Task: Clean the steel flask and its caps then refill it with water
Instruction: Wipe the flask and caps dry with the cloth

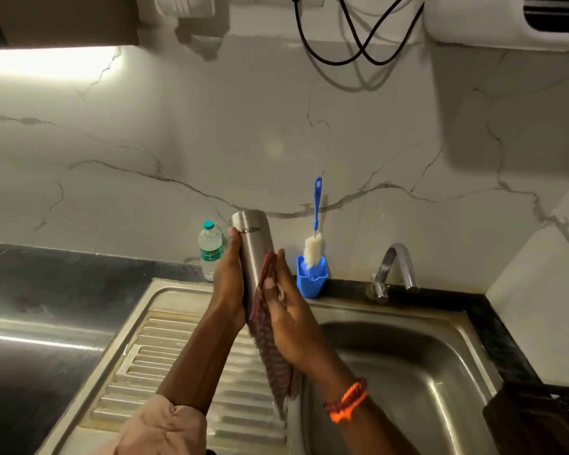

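The steel flask (pixel 252 247) is held upside down above the sink's draining board, its printed name reading inverted. My left hand (pixel 229 284) grips its left side. My right hand (pixel 288 310) presses a red checked cloth (pixel 271 349) against the flask's right side; the cloth hangs down below both hands. The flask's mouth is hidden between my hands. No caps are in view.
A steel sink (pixel 408 366) with a ribbed draining board (pixel 184 366) lies below. A tap (pixel 393 269) stands at the back right. A blue holder (pixel 311 279) carries a bottle brush (pixel 315 238). A small plastic water bottle (pixel 210 249) stands by the wall. A dark basket (pixel 539 418) sits at the right.
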